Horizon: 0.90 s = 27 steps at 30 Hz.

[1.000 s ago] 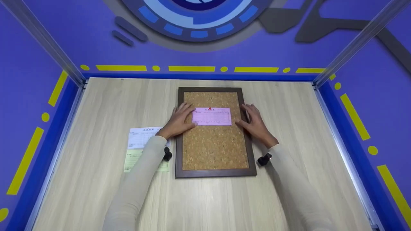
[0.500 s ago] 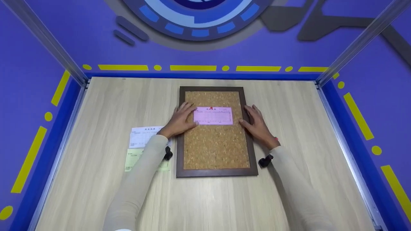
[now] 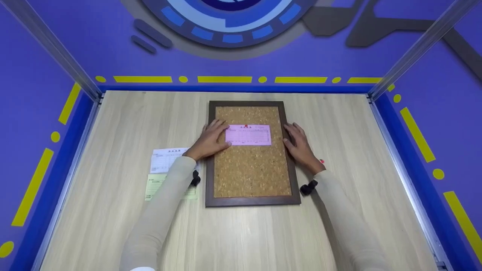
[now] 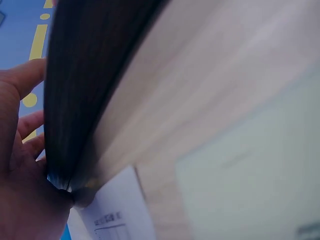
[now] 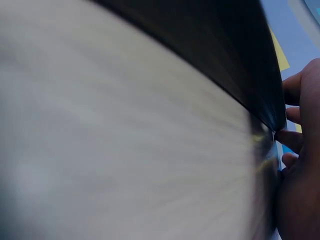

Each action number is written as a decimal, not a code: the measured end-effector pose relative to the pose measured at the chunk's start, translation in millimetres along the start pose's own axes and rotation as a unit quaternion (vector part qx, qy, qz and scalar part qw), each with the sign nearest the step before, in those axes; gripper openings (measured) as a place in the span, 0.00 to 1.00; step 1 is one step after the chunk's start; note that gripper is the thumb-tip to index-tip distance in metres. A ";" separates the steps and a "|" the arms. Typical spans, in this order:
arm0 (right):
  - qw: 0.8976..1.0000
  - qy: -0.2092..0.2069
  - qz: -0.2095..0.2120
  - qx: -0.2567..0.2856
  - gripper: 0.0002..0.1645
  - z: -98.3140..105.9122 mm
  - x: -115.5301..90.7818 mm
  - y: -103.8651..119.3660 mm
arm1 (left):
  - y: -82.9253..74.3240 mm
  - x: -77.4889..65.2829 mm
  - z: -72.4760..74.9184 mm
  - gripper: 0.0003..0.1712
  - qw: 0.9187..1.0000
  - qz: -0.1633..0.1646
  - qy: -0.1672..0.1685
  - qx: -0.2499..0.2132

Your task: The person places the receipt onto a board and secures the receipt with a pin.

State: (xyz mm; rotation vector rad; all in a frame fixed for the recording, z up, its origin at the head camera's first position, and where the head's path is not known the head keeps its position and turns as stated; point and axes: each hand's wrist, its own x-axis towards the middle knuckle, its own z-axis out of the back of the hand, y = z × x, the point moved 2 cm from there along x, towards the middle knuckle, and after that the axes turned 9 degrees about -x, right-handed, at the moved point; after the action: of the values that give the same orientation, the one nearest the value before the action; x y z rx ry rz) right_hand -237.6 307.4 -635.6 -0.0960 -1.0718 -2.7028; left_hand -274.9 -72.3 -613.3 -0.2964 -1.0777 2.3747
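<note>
From where I stand, a framed cork board [image 3: 252, 171] lies flat on the table [image 3: 248, 237], its dark brown frame [image 3: 253, 202] enclosing a speckled cork panel. A pink slip [image 3: 248, 135], printed with a form, lies on the cork just toward twelve o'clock from its middle, with a red pin [image 3: 246, 126] at the slip's own twelve.

The person's left hand [image 3: 211, 139] lies across the frame between nine and ten, fingers spread and gripping nothing; its forefinger and thumb reach the slip's ten and eight o'clock corners. The right hand [image 3: 300, 146] rests at the frame's three o'clock side, relaxed, fingertips against the outer edge, and it too is clasping nothing.

Off the board at nine o'clock is a white slip [image 3: 162, 160], and next to it, nearer eight, a green slip [image 3: 154, 186]; the left sleeve [image 3: 154, 222] covers part of both. A small red piece [image 3: 322, 161] sits on the table at three, just beside the right wrist. A blue wall [image 3: 226, 69] with yellow dashes stands at twelve.
</note>
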 end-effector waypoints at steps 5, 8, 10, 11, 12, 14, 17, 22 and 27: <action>1.000 -0.010 0.009 0.001 0.33 -0.9 -0.4 -0.6 | -1.0 0.5 0.5 0.45 1.000 -0.003 0.001 0.008; 1.000 -0.013 0.011 0.002 0.33 -1.0 -0.3 -0.8 | -2.4 -0.4 0.8 0.44 1.000 -0.003 0.001 0.007; 1.000 -0.015 0.013 0.003 0.33 -0.7 -0.5 -0.6 | -4.0 -2.3 1.7 0.44 1.000 -0.001 0.003 0.002; 1.000 -0.016 0.013 0.004 0.33 -0.5 -0.6 -0.5 | -4.7 -3.5 2.1 0.43 1.000 0.000 0.004 -0.001; 1.000 -0.017 0.015 0.005 0.33 -0.3 -0.8 -0.4 | -5.3 -4.7 2.6 0.43 1.000 0.000 0.004 -0.005; 1.000 -0.017 0.017 0.004 0.33 -0.9 -0.6 0.2 | -4.1 -8.0 4.6 0.43 1.000 0.001 0.005 -0.014; 1.000 -0.013 0.014 0.001 0.33 -2.0 0.1 0.2 | 4.6 -11.2 5.5 0.43 0.999 -0.013 -0.001 -0.036; 1.000 -0.006 0.005 -0.002 0.34 -1.9 0.5 0.4 | 1.7 -20.1 10.4 0.40 0.998 -0.001 -0.008 -0.067; 1.000 -0.007 0.002 -0.009 0.34 -2.3 0.1 -1.4 | -9.1 -27.7 17.1 0.38 0.997 0.015 -0.016 -0.078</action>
State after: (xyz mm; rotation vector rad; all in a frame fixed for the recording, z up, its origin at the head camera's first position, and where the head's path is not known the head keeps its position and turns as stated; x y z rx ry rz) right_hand -238.0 306.8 -638.2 -0.1213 -1.0504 -2.7122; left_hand -254.9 -93.0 -595.6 -0.3314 -1.2850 2.3332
